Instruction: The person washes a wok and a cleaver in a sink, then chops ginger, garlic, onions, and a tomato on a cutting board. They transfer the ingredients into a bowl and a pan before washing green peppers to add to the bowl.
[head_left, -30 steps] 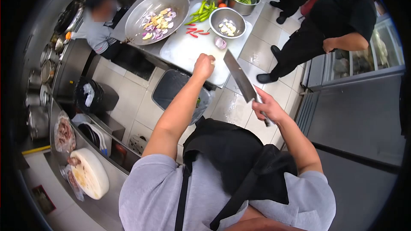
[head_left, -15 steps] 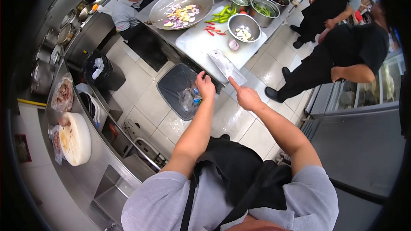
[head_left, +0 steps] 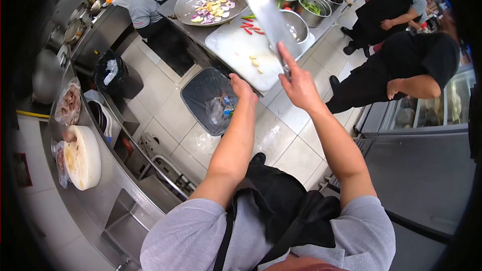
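Observation:
My right hand [head_left: 300, 86] grips a cleaver [head_left: 268, 17], raised over the right part of the white cutting board [head_left: 228, 45]. Its broad blade is blurred and points away from me. At the board's front edge is my left hand [head_left: 243, 89], holding nothing, its fingers stretched out. Several pale garlic cloves [head_left: 255, 63] lie on the board between my hands. Farther back are red chilies [head_left: 247, 29]; the blade hides most of the green chilies. Behind the blade stands a steel bowl [head_left: 300, 22] with pale pieces inside, partly covered.
A wide steel pan [head_left: 188, 12] of sliced shallots and garlic stands behind the board. Several steel containers [head_left: 315, 12] fill the back right. A grey bin [head_left: 193, 98] is below the table. Co-workers stand at the back left and right [head_left: 401, 68].
The cleaver has been lifted from flat on the board and swung up, uncovering the garlic cloves. My right hand has risen slightly and turned; my left hand has barely moved.

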`<act>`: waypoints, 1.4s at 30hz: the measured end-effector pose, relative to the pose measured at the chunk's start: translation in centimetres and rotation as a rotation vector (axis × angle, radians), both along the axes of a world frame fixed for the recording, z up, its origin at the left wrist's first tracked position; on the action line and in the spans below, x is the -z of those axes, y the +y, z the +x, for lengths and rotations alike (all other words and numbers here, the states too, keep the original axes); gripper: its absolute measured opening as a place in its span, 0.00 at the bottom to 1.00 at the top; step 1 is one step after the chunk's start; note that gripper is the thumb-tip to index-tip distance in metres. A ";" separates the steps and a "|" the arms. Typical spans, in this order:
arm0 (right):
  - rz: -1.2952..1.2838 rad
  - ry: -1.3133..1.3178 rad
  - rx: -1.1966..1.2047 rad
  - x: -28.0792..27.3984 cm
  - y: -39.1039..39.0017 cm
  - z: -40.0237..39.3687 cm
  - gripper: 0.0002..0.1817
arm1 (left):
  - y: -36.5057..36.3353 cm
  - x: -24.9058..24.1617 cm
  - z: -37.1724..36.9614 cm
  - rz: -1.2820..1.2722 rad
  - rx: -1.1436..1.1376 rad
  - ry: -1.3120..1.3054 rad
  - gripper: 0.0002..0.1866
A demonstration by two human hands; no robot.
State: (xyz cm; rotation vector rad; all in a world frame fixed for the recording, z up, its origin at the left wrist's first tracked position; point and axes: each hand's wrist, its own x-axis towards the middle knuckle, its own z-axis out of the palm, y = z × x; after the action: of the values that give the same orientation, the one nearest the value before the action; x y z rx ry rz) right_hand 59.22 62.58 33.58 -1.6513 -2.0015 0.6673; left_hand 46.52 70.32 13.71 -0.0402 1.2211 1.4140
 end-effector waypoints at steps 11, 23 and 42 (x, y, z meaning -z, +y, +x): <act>-0.474 -0.357 0.037 14.0 -0.4 -1.3 0.54 | 5.5 0.1 3.6 -0.081 -0.141 0.241 0.35; -0.791 0.757 0.174 9.2 -0.6 3.4 0.48 | 1.4 -1.4 -6.4 0.433 0.401 1.031 0.32; -0.911 1.494 0.396 15.6 -5.2 -2.3 0.31 | 4.4 -0.8 0.6 0.863 0.714 1.256 0.24</act>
State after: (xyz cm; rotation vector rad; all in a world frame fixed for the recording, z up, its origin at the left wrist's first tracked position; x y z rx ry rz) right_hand 56.94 57.40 17.98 -1.0847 -0.2628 1.9821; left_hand 47.09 74.67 14.53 1.9097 1.2027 1.1343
